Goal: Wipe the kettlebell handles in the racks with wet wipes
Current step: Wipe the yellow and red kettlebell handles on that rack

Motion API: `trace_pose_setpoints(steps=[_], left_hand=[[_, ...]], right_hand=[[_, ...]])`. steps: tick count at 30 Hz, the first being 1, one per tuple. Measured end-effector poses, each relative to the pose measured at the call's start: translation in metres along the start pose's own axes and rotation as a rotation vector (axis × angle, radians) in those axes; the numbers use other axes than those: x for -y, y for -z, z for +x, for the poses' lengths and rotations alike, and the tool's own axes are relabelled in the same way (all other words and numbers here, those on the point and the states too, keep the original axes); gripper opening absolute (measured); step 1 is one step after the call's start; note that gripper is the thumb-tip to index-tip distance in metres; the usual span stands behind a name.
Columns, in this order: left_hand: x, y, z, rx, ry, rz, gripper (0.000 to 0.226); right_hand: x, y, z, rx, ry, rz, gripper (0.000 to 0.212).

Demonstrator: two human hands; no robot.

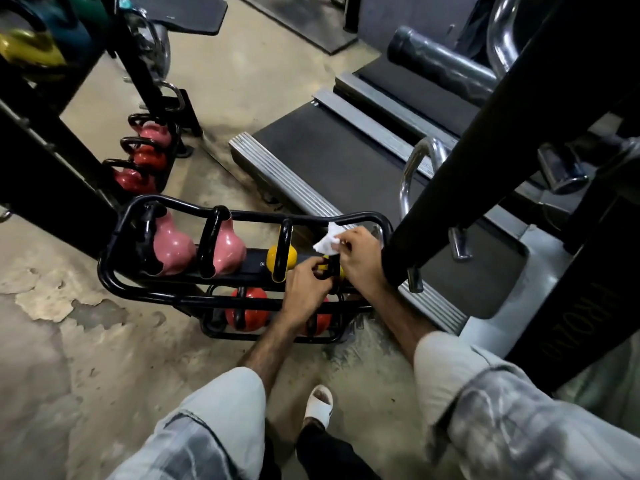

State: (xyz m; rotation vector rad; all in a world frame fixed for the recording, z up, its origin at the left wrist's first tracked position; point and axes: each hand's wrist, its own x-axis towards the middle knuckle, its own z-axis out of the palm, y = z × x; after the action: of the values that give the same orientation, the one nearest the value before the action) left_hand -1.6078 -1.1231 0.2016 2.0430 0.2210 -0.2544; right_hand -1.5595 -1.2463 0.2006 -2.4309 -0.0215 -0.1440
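Standing over the rack [114,271], we've got both hands down at its right end. Our right hand [360,261] pinches a white wipe [327,242] between thumb and fingers; the wipe sticks up to the left of the knuckles, just above the black handle [333,266] of a yellow kettlebell [341,271], which is mostly hidden under our hands. Our left hand [304,289] has fingers curled at that same handle, seemingly gripping it, tho the exact contact is partly covered. The two hands sit just beside each other, nearly touching.

Top tier of the rack, L to R: two pink bells [173,247] [228,251], a 2nd yellow bell [282,259] w/ a black handle, then the one we're on. Lower tier holds red bells [247,308], one partly behind our left forearm. A 2nd rack [173,147] further back on the left carries three pink/red bells. Blurred yellow and teal weights [31,46] sit at top left.

To the right a treadmill [339,157] w/ ribbed metal side rails runs diagonally, its near end close to the rack's right edge. A thick black post [485,157] crosses in front of it, just right of our right hand. Floor [86,358] is worn concrete w/ peeling patches on the left. Our sleeves are pale & rolled, and a white sandal [318,405] shows below.
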Motion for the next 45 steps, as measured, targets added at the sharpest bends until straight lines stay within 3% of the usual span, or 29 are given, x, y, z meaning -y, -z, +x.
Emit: trace_pose_setpoints(steps=[2,6,11,18,24,30,36,41,43,45], left_hand=[[-0.002,0.001,0.006,0.022,-0.014,0.008,0.048],[0.001,-0.001,0.012,0.076,-0.068,0.087,0.059],[-0.001,-0.003,0.015,0.049,-0.027,0.125,0.041],[-0.003,-0.007,0.019,-0.085,-0.017,0.188,0.034],[0.006,-0.008,0.025,-0.034,0.014,0.131,0.049],[-0.001,-0.009,0.023,-0.064,-0.020,0.204,0.044],[0.003,-0.006,0.026,-0.027,-0.018,0.163,0.052],[-0.001,-0.008,0.022,-0.019,-0.038,0.183,0.049],[-0.004,-0.009,0.020,-0.017,-0.012,0.192,0.050],[-0.006,-0.007,0.019,-0.022,0.022,0.144,0.047]], right_hand=[[0.006,-0.001,0.024,0.076,-0.033,-0.076,0.015],[0.016,-0.001,0.067,0.355,-0.029,-0.396,0.024],[0.033,0.001,0.092,0.729,0.129,-0.629,0.028],[0.062,0.001,0.104,1.032,0.279,-0.814,0.013],[0.059,0.007,0.115,0.920,0.464,-0.888,0.023],[0.070,0.001,0.113,1.091,0.510,-1.054,0.028],[0.055,0.004,0.116,0.943,0.615,-1.025,0.026],[0.044,0.009,0.106,0.982,0.439,-0.811,0.027],[0.033,0.008,0.094,0.860,0.348,-0.702,0.025],[0.020,0.008,0.080,0.636,0.223,-0.535,0.024]])
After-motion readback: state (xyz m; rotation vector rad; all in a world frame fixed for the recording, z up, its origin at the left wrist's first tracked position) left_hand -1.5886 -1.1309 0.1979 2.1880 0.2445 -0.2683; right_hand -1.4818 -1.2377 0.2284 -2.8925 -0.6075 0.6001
